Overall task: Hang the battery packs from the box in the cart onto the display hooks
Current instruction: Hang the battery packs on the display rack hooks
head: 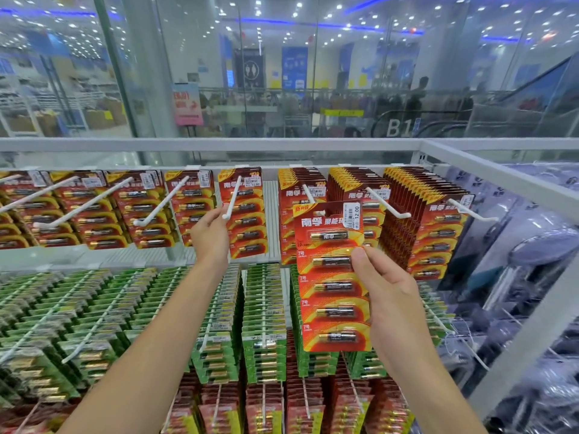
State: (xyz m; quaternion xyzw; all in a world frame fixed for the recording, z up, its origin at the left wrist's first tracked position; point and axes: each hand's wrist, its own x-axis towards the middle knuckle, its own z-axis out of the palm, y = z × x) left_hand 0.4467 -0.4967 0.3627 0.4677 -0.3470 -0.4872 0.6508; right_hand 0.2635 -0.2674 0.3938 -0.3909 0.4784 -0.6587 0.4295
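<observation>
Pack raised to the top row, hole not yet on a hook

My right hand (388, 296) pinches the red battery pack (332, 286) by its right edge, thumb on the front, while my left hand (210, 233) pinches the tip of a sparsely loaded hook (234, 194). The pack hangs in front of the fuller neighbouring hook (308, 193), apart from the one I steady. I judge the risk lies in the crossing: held at one edge, the card can twist, so its hang hole (319, 212) misses the tip or snags the neighbour.
</observation>
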